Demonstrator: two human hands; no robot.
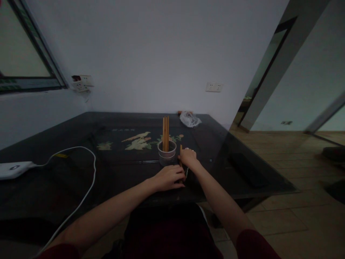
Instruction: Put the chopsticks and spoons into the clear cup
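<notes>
A grey cup [167,158] stands on the dark table with several light wooden chopsticks [165,135] upright in it. Just right of the cup, near the table's front edge, more chopsticks [180,162] run between my hands. My left hand [169,177] has its fingers curled around their near end. Farther up, my right hand [188,157] is closed about the upper part, with the tips sticking out beyond it. Something small with a pale green pattern [186,171] shows beneath my right hand; I cannot make out what it is.
The glossy dark table [129,122] has a bird-and-flower picture. A crumpled clear plastic bag [189,119] lies at the back by the wall. A white power strip [16,169] with a looping white cable [95,165] is on the left. A dark flat object [248,169] lies at right.
</notes>
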